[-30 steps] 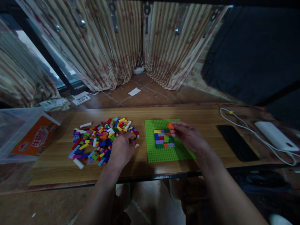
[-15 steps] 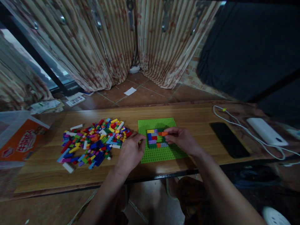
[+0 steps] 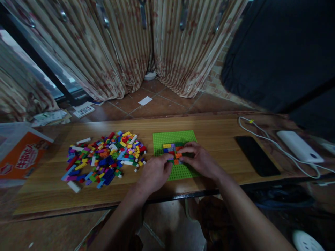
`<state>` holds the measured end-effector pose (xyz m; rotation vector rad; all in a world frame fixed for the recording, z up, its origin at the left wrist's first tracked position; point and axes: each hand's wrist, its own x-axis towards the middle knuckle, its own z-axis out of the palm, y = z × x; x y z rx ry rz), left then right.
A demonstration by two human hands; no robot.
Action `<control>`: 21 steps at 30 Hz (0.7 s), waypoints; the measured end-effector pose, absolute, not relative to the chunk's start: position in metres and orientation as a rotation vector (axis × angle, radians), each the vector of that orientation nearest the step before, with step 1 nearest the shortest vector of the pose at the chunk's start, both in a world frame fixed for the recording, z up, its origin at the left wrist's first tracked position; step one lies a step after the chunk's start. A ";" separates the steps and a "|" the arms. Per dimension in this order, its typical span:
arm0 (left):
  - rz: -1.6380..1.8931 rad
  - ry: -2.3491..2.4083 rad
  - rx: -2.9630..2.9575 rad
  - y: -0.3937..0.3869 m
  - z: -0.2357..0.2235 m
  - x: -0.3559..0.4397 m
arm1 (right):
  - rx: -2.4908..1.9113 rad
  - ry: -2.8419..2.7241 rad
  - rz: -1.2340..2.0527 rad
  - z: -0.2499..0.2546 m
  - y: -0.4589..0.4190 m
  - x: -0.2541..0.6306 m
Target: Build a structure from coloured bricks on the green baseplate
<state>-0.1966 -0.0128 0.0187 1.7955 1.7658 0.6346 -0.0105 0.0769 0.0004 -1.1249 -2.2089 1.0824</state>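
Observation:
A green baseplate [image 3: 167,138] lies on the wooden table [image 3: 214,132] with a small block of coloured bricks [image 3: 170,148] built on it. My right hand [image 3: 200,162] rests on the right side of the block, its fingers curled and pinched on an orange brick [image 3: 178,156] there. My left hand [image 3: 154,174] lies on the plate's near left corner, with its bent fingertips touching the block's near left edge. A loose pile of coloured bricks [image 3: 104,158] is spread on the table left of the plate.
A black phone [image 3: 257,155] lies right of the plate, and beyond it a white power bank [image 3: 298,146] with a white cable [image 3: 264,134]. An orange-labelled clear bag [image 3: 21,157] sits at the table's left end. Curtains and tiled floor lie beyond the table.
My left hand left the brick pile and moved right onto the baseplate. My right hand brought the orange brick down from above the plate onto the built block.

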 end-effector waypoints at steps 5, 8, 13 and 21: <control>0.561 1.793 1.816 -0.012 0.022 -0.194 | -1.165 -2.263 1.030 0.004 0.076 -0.011; 0.524 1.818 1.842 -0.013 0.022 -0.193 | -1.149 -2.284 1.016 0.006 0.075 -0.011; 0.482 1.820 1.895 -0.013 0.022 -0.193 | -1.129 -2.328 0.936 0.007 0.074 -0.011; 0.449 1.831 1.927 -0.013 0.022 -0.193 | -1.120 -2.288 0.965 0.006 0.074 -0.009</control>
